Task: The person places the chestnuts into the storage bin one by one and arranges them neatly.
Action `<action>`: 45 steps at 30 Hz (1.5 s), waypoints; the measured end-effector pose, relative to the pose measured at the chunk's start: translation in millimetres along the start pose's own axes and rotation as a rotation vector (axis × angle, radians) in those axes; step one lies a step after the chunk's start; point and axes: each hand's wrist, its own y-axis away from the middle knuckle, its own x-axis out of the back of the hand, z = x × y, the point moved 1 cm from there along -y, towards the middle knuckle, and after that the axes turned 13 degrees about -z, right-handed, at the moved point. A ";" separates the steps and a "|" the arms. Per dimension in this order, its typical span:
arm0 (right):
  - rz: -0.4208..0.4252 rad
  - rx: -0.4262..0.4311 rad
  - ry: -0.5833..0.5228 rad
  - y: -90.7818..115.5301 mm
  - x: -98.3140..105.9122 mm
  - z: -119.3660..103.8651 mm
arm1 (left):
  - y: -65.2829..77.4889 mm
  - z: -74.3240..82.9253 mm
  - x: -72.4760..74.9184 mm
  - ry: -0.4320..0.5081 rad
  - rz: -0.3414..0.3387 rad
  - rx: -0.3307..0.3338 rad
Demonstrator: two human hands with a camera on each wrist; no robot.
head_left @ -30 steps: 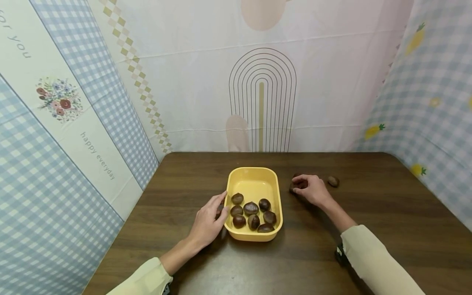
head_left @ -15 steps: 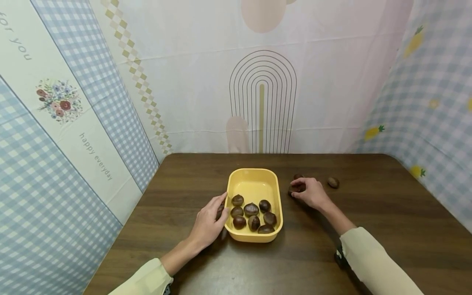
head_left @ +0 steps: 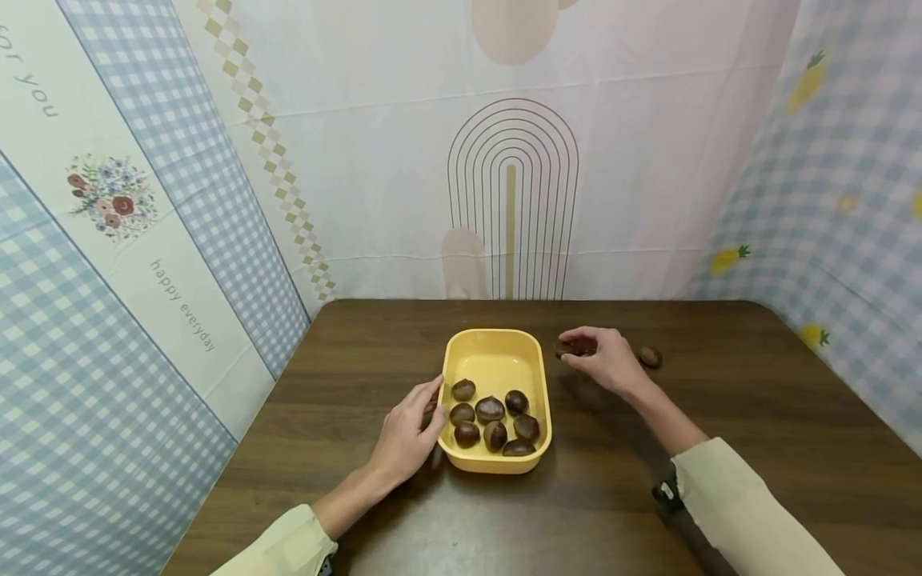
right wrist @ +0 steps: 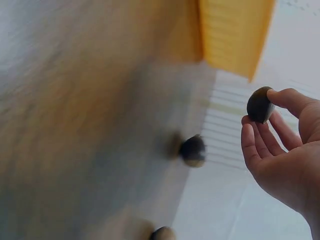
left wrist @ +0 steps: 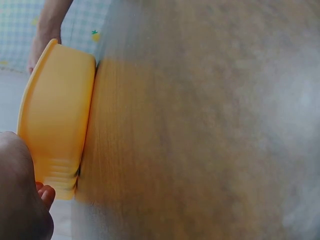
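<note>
My right hand [head_left: 608, 358] pinches a brown chestnut [right wrist: 260, 105] between thumb and fingertips, just right of the yellow tray [head_left: 497, 340]. Through the gap in that hand another chestnut [right wrist: 193, 151] partly shows, lying on the table. Farther right lies a third loose chestnut [head_left: 651, 357]. My left hand [head_left: 405, 438] holds the tray's left side, thumb at the rim and fingers against the outer wall [left wrist: 60, 105]. Several chestnuts [head_left: 491, 409] sit in the near half of the tray; its far half shows bare yellow bottom.
The dark wooden table [head_left: 346, 352] reaches back to a patterned white cloth [head_left: 389, 200]. Checked cloths hang at the left and right sides. A dark wristband [head_left: 668, 492] shows at my right sleeve.
My right hand has shifted slightly up and left with the chestnut, away from where it lay and closer to the tray. The left hand and tray stay in place.
</note>
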 end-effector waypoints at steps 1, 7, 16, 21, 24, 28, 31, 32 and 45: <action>-0.001 0.015 -0.007 -1.5 0.2 -4.1 | 0.1 -0.2 0.0 -0.003 0.000 0.001; -0.030 0.085 -0.054 -10.9 -6.9 -28.3 | 0.4 -0.7 0.3 -0.005 0.000 0.005; -0.089 0.096 -0.033 -25.5 -30.6 -48.8 | 0.4 -0.1 0.4 0.001 -0.006 0.014; -0.114 0.113 -0.047 -32.6 -42.8 -54.0 | -0.8 0.5 0.3 0.009 -0.016 0.019; -0.130 0.120 -0.049 -36.6 -50.8 -56.5 | -0.7 0.4 0.3 0.009 -0.017 0.019; -0.142 0.128 -0.045 -41.1 -62.6 -58.6 | -0.6 0.3 0.5 0.015 -0.017 0.017; -0.161 0.134 -0.039 -44.0 -70.8 -59.2 | -1.1 0.2 0.4 0.023 -0.023 0.018; -0.171 0.136 -0.035 -44.8 -73.2 -59.2 | -1.3 0.1 0.5 0.026 -0.025 0.020; -0.228 0.162 0.062 -54.8 -82.7 -58.3 | -5.7 0.3 -1.2 0.017 -0.009 0.018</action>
